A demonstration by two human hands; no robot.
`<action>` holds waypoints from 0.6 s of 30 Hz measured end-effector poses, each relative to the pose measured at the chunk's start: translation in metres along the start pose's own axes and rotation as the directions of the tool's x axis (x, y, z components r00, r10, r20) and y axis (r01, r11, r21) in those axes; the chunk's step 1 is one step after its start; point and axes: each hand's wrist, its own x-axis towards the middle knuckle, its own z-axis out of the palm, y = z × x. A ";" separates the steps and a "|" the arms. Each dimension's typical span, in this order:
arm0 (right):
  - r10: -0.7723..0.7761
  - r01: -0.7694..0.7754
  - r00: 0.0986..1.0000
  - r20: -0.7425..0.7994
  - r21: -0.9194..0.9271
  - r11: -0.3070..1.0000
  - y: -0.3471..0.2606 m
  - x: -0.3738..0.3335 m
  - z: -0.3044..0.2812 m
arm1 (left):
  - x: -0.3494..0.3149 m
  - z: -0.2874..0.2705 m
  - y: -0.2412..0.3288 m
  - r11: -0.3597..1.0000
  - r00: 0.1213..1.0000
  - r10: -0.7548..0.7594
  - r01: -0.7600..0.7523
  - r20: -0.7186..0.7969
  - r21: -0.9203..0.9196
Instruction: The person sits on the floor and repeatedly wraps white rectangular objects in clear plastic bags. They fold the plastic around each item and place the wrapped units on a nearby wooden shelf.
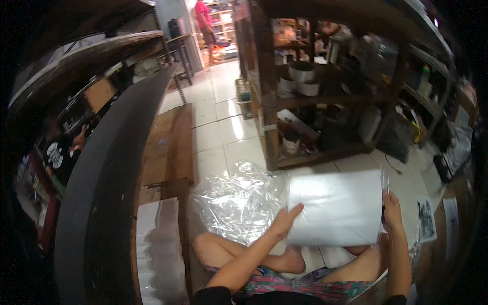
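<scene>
A large white rectangular sheet or stack of sheets [335, 208] is held up over my crossed legs. Its face shines a little, and a strip of clear plastic shows along its right edge. My left hand [290, 221] grips the left edge, thumb on the front face and fingers hidden behind. At the right edge my right hand [391, 211] is closed on the sheet and the plastic. Crumpled clear plastic film [236, 201] lies on the tiles beyond my left knee. To my left sits a pile of white sheets [160, 249] on brown cardboard.
A wooden shelf rack [325, 99] with white rolls [302, 73] stands ahead. A long dark bench [104, 168] runs along the left, flattened cardboard [170, 147] beside it. A printed sheet [426, 221] lies at right. One person [58, 155] is at left, another [206, 25] by the far doorway.
</scene>
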 end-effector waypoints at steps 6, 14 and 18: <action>0.047 -0.030 0.996 -0.078 0.203 0.979 0.026 0.029 -0.009 | 0.077 0.021 0.038 0.984 0.995 0.023 -0.040 0.100 0.175; 0.392 -0.374 0.893 -0.220 0.118 0.920 0.383 0.023 -0.122 | 0.234 0.064 -0.089 0.458 0.988 -0.147 0.030 0.042 0.888; 0.456 -0.181 0.879 0.140 -0.786 0.591 0.369 0.032 -0.094 | 0.219 0.038 -0.140 0.085 0.978 0.196 0.049 -0.065 0.995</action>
